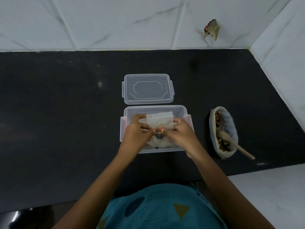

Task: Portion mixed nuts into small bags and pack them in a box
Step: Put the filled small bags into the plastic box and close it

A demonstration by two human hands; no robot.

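The box (155, 107) stands open on the counter (66, 113), and its lid (147, 88) lies flat just beyond it, so closing up is still ahead. Over the box, the left hand (135, 129) and the right hand (181, 131) both pinch a small translucent bag (158, 119), thumbs and fingertips meeting at its near edge. The bag rests partly inside the box. Something dark shows just below the fingertips, but I cannot tell whether it is a portion of nuts. More pale plastic lies in the box under the hands; how many bags are packed there is hidden. To the right of the box, well apart from it, the sack of mixed nuts (229, 123) looks well stocked, with a wooden spoon (237, 147) resting in it. By my judgement, most of the portioning remains.
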